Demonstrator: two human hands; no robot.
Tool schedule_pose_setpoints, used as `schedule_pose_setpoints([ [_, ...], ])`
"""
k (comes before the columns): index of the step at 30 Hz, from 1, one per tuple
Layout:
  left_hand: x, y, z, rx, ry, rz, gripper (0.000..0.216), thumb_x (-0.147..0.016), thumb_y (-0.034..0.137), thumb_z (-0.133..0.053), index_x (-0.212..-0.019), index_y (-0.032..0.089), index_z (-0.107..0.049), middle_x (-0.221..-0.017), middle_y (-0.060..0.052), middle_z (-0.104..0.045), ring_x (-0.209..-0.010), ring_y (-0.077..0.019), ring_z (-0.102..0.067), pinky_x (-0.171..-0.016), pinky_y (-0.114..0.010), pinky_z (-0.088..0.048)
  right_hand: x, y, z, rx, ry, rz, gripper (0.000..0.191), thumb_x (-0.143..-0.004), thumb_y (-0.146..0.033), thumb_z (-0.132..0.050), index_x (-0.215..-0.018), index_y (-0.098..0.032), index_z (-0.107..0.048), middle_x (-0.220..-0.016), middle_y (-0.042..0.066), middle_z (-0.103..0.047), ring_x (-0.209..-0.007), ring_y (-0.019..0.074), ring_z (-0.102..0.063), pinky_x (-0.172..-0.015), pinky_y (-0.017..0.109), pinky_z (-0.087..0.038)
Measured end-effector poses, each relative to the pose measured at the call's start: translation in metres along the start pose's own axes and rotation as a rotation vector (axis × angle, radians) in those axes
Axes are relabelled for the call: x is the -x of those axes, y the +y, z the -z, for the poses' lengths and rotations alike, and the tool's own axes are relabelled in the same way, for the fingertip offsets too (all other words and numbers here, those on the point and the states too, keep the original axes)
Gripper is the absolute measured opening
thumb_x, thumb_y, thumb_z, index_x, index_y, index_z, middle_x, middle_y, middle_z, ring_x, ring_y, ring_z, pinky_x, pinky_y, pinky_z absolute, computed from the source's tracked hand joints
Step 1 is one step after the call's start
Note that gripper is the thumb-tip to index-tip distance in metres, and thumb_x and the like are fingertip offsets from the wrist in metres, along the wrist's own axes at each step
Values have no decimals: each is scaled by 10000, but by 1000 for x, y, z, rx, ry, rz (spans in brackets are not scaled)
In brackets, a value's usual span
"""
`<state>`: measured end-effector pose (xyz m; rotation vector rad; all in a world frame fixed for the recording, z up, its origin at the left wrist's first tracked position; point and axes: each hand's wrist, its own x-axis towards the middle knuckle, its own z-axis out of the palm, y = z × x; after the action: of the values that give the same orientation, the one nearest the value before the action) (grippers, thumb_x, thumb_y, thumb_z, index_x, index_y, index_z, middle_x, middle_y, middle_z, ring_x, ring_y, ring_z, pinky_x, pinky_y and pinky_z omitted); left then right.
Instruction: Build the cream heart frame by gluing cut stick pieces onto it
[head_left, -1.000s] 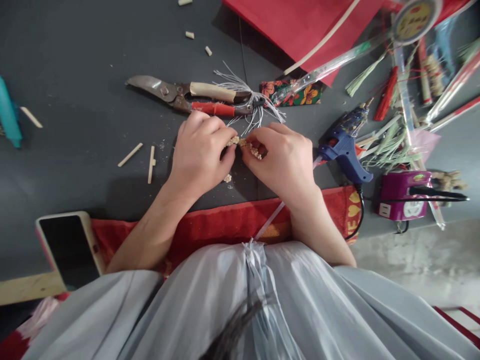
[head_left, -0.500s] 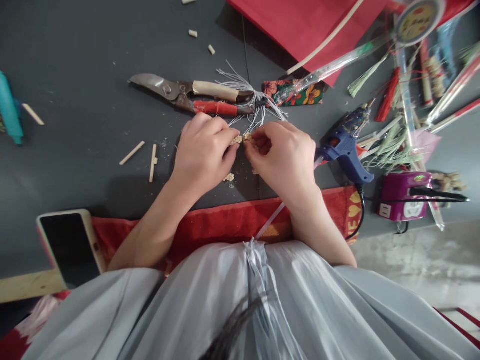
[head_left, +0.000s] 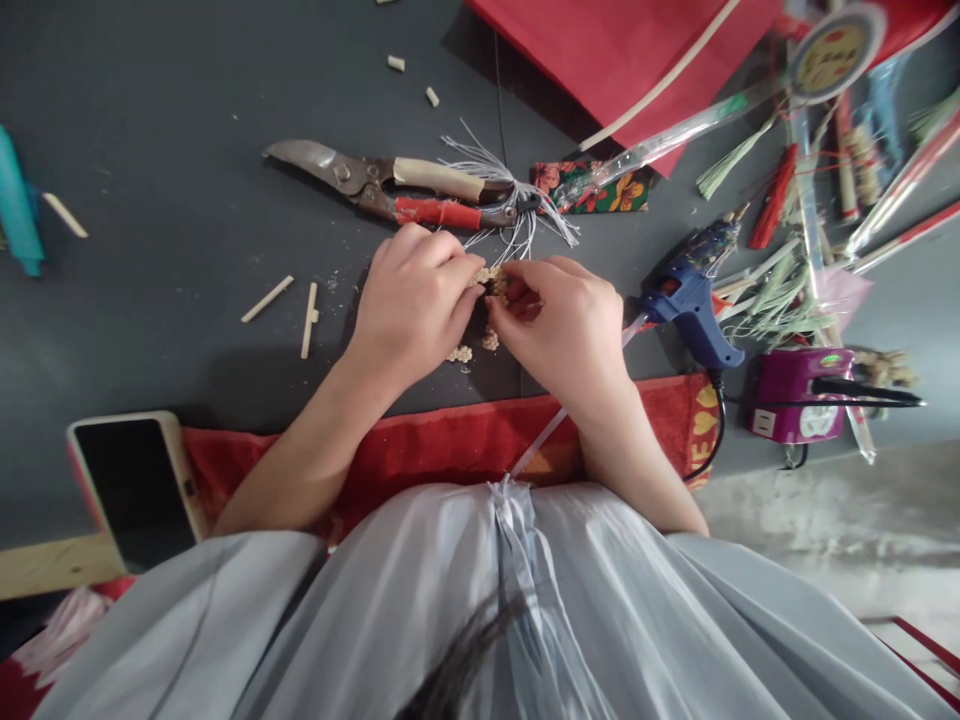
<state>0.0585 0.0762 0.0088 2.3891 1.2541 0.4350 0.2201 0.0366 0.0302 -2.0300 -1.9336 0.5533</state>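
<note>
My left hand (head_left: 416, 305) pinches a small, knobbly beige piece that looks like woven straw (head_left: 487, 274). Facing it, my right hand (head_left: 562, 315) grips the piece's other side between thumb and fingers. The two pinches almost meet, and much of the piece is hidden behind the fingers. Below the left fingertips another beige knobbly bit (head_left: 460, 354) shows against the dark table. A similar bit (head_left: 490, 340) hangs or lies just under my right thumb; I cannot tell which. Just beyond my hands lie pruning shears (head_left: 390, 188) with red and cream wrapped handles.
A blue glue gun (head_left: 690, 290) lies right of my right hand, by a purple power adapter (head_left: 799, 395). White threads (head_left: 517, 205) and a floral strip (head_left: 592, 187) are beyond. A phone (head_left: 135, 490) is at left, a red towel (head_left: 450, 440) in front. Short sticks (head_left: 309, 320) lie leftward.
The beige parts in my two hands, apart at their ends before, now meet in one curved piece. My right hand has shifted slightly left, showing more beige beneath its thumb.
</note>
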Motion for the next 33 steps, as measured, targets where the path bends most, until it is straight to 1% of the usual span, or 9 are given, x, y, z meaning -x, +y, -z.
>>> schedule_pose_setpoints([
  [6,0,3,5,16,-44,24,237,-970,261,-491,-1047,218,-711,-1055,-93,-681,-1084,-301,-592,-934,-481,-463,-1,7,4,-112,-50,7,175,-813,-235,-588,-935,-195,-707,-850,71,-710,-783,215,-646,-732,336,-509],
  [11,-1,3,6,25,-69,34,234,-969,261,-492,-1047,219,-709,-1052,-99,-677,-1099,-307,-585,-946,-489,-455,-2,9,5,-151,-69,18,230,-799,-221,-603,-997,-185,-714,-884,77,-713,-815,228,-658,-776,368,-531],
  [18,0,2,5,18,-45,4,242,-978,276,-473,-1045,221,-700,-1040,-90,-675,-1072,-292,-584,-928,-470,-461,-3,17,5,-230,-100,47,282,-843,-260,-587,-1085,-193,-715,-910,78,-712,-846,232,-674,-798,391,-561],
  [22,0,2,4,26,-56,10,258,-985,282,-464,-1061,207,-699,-1056,-95,-668,-1087,-293,-579,-948,-473,-459,-5,24,4,-310,-89,90,305,-853,-195,-520,-1078,-200,-727,-962,74,-744,-904,232,-697,-839,395,-577],
  [25,-1,3,5,42,-77,37,252,-980,274,-476,-1083,206,-695,-1066,-98,-660,-1115,-300,-573,-976,-487,-451,-6,26,3,-336,-85,95,328,-863,-166,-481,-1068,-205,-734,-994,71,-756,-946,240,-709,-861,405,-583],
  [29,-3,4,6,32,-103,55,243,-963,271,-511,-1099,202,-700,-1089,-107,-660,-1154,-315,-567,-1001,-499,-443,-7,26,3,-346,-95,78,309,-857,-174,-510,-1067,-203,-734,-973,69,-758,-933,241,-714,-857,407,-589],
  [33,-2,4,7,20,-87,57,270,-956,261,-497,-1117,211,-708,-1102,-102,-671,-1158,-323,-570,-1003,-522,-439,-7,25,4,-340,-105,72,289,-849,-174,-530,-1053,-197,-734,-947,69,-759,-908,238,-714,-838,396,-586],
])
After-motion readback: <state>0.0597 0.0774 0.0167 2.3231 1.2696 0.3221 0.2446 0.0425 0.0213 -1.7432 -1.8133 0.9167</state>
